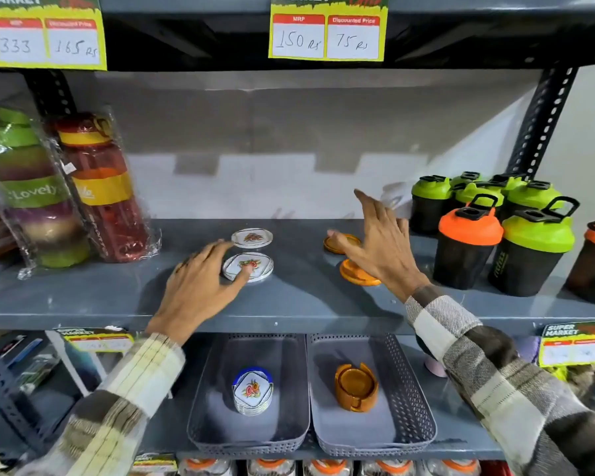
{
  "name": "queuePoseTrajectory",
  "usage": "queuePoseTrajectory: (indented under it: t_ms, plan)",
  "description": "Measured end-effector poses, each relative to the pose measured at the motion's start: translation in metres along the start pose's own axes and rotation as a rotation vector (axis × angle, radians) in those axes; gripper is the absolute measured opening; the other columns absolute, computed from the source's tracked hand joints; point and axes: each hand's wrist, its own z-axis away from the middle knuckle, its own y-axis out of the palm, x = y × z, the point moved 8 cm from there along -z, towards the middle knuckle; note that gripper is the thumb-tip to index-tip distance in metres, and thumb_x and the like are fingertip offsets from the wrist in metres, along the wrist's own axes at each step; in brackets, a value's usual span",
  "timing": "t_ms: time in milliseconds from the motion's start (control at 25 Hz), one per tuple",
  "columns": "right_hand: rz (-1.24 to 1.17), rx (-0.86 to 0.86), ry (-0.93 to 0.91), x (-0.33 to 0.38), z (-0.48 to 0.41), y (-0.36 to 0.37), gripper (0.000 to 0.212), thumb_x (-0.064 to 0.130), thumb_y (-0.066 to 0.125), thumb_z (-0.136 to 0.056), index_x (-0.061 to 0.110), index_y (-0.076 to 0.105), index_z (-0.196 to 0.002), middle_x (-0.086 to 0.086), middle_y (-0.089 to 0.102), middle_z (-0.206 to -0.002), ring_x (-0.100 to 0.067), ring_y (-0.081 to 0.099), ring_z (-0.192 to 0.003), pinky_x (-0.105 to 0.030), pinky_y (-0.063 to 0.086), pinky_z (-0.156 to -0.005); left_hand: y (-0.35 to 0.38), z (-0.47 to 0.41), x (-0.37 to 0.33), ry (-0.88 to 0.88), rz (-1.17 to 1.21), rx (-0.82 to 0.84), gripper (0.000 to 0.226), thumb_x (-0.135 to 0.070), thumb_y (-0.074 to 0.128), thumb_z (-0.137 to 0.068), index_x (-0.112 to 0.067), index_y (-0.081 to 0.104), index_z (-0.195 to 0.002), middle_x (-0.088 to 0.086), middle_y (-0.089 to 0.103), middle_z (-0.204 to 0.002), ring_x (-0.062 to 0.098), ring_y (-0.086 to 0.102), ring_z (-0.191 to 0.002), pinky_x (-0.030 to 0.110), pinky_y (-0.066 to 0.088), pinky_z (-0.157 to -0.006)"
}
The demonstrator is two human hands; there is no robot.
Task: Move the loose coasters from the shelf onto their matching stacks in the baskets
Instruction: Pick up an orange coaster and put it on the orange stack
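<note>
Both arms reach forward and up, in checked sleeves. The left hand (200, 283) is palm down, fingers loosely spread and pointing toward two o'clock, nothing gripped. The right hand (378, 245) is open and flat, fingers splayed toward eleven o'clock, its thumb stretched out toward nine o'clock, holding nothing.

Both arms are covered by long sleeves of a woven, plaid-pattern shirt. The left sleeve (117, 403) shows broad cream and off-white blocks crossed by brown bands, with thin pale stripes running lengthwise. The right sleeve (495, 369) shows grey, white and dark brown checks with a visible diagonal weave texture. Each sleeve ends at the wrist. The left hand (200, 286) and right hand (382, 245) are bare, without gloves.
</note>
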Motion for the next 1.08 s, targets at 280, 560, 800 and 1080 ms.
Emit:
queuePoseTrajectory:
  t_ms: [280, 560, 800, 1080]
  plan:
    - [-0.01, 0.346, 0.183, -0.047, 0.024, 0.041, 0.125, 0.08, 0.069, -0.069, 0.027, 0.004, -0.162, -0.017, 0.055, -0.148, -0.036, 0.045, -0.144, -0.059, 0.026, -0.116, 0.036, 0.006, 0.04, -0.194, -0.114, 0.195, 0.121, -0.093, 0.031, -0.07, -0.007, 0.024, -0.154, 0.01, 0.029, -0.162, 0.027, 0.033, -0.145, 0.044, 0.026, -0.118]
    - [-0.237, 0.346, 0.18, -0.063, 0.039, 0.041, 0.113, 0.059, 0.084, -0.072, 0.035, 0.011, -0.155, -0.01, 0.07, -0.127, -0.033, 0.061, -0.128, -0.059, 0.042, -0.112, 0.06, 0.005, 0.049, -0.164, -0.221, 0.455, 0.129, -0.098, 0.007, -0.062, -0.012, 0.001, -0.159, 0.0, -0.008, -0.167, 0.011, -0.007, -0.152, 0.036, -0.002, -0.123]
    - [-0.369, 0.127, 0.102, -0.046, 0.035, 0.007, 0.12, 0.05, 0.096, -0.061, 0.031, 0.02, -0.152, 0.005, 0.065, -0.114, -0.027, 0.064, -0.121, -0.046, 0.05, -0.108, 0.061, 0.005, 0.051, -0.138, -0.226, 0.556, 0.122, -0.094, 0.009, -0.067, -0.015, -0.008, -0.157, -0.001, -0.016, -0.165, 0.009, -0.015, -0.15, 0.033, -0.007, -0.122]
    - [-0.434, -0.25, -0.161, 0.02, 0.032, -0.097, 0.117, 0.051, 0.095, -0.058, 0.029, 0.024, -0.149, -0.006, 0.065, -0.135, -0.005, 0.063, -0.121, -0.005, 0.045, -0.098, 0.056, 0.003, 0.045, -0.087, -0.209, 0.457, 0.118, -0.093, 0.011, -0.069, -0.017, -0.001, -0.159, -0.006, -0.011, -0.166, 0.004, -0.012, -0.15, 0.031, -0.005, -0.122]
